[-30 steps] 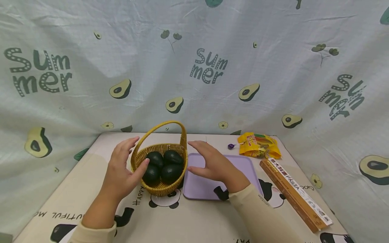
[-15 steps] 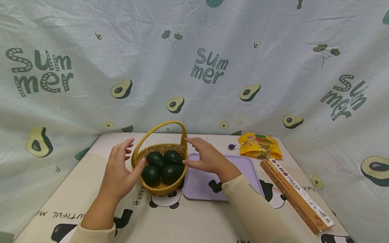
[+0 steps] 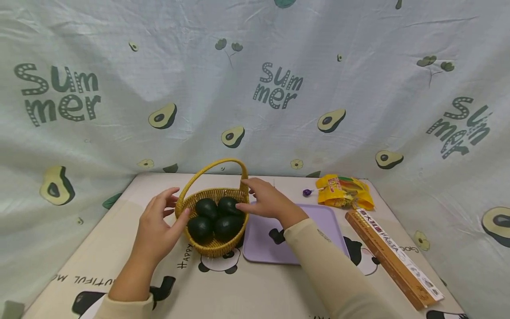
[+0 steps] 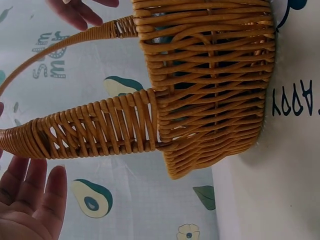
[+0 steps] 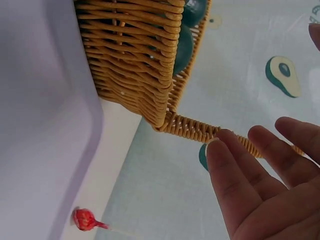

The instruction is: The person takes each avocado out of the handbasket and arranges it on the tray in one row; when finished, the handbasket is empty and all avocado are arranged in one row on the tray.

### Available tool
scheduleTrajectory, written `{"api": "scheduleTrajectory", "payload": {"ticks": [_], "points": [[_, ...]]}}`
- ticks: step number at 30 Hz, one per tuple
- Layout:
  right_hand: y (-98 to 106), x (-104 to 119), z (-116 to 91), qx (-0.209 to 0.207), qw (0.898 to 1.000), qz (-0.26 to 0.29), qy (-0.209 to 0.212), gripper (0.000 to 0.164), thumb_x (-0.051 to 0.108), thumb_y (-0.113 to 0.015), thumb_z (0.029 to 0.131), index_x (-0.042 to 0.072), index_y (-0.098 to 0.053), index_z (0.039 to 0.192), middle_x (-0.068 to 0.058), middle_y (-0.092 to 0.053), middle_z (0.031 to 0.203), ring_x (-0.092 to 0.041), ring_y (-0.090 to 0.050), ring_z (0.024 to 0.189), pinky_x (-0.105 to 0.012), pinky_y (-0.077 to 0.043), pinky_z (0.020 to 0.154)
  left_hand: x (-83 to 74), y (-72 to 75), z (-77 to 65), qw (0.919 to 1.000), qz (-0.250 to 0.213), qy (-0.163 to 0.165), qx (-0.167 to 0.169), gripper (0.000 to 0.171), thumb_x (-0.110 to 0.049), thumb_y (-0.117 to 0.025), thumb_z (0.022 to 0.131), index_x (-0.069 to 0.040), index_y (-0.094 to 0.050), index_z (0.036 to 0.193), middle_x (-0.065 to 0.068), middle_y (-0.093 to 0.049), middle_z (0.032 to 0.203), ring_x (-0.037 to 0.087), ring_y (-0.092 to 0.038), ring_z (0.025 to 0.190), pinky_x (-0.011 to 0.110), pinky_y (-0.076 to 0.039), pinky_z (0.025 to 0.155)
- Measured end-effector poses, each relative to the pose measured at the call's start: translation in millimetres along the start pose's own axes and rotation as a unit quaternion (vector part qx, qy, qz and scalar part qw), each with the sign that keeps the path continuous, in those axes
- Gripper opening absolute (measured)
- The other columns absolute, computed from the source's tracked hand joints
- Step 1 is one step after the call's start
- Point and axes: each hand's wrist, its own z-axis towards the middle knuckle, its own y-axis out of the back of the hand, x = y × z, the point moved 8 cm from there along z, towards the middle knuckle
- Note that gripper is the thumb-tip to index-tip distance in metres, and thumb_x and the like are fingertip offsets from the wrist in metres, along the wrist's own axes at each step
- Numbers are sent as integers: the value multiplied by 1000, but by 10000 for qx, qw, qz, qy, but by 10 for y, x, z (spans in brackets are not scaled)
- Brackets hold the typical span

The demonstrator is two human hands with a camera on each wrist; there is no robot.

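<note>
A yellow wicker basket (image 3: 215,250) with a tall arched handle stands on the table, holding several dark green avocados (image 3: 228,227). My left hand (image 3: 159,228) is at the basket's left side, fingers spread; in the left wrist view its fingers (image 4: 52,195) lie close beside the woven handle (image 4: 100,127). On the other side, my right hand (image 3: 271,200) reaches over the tray, fingertips right at the handle's right base and the thumb overlapping the rim. The right wrist view shows these fingers (image 5: 227,172) extended, not curled round the handle.
A lilac tray (image 3: 264,252) lies just right of the basket, under my right forearm. Behind it are a purple-wrapped lollipop (image 3: 307,192) and a yellow snack bag (image 3: 338,195). A long brown pasta box (image 3: 392,261) lies at the right. A printed curtain (image 3: 279,141) hangs behind.
My right hand has moved left to the basket's handle. My left hand has moved slightly closer to the basket's left side. The basket has stayed put.
</note>
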Motion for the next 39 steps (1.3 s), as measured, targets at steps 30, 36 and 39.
{"api": "scheduleTrajectory", "payload": {"ticks": [30,36,39], "points": [[-231,-19,403,681,9972,-37,-303,67,40,-74,94,11,-52,150,-13,-56,149,-31,-52,139,-45,-46,117,267,-131,-161,9975,-275,568,303,44,-5,-81,87,-3,-53,121,9,-64,115,27,-68,105,44,-62,88],[-294,-39,466,721,9961,246,-439,64,38,-75,94,8,-55,147,-13,-58,147,-29,-54,137,-44,-48,116,270,-132,-168,9968,-328,661,319,47,-2,-82,85,-3,-53,121,11,-64,115,28,-68,105,46,-63,87],[-335,-36,497,764,9952,400,-467,64,37,-74,94,6,-55,147,-14,-58,147,-28,-54,138,-45,-47,116,269,-132,-168,9962,-358,707,362,47,-2,-82,85,-3,-53,122,11,-64,115,28,-68,106,46,-63,87]]}}
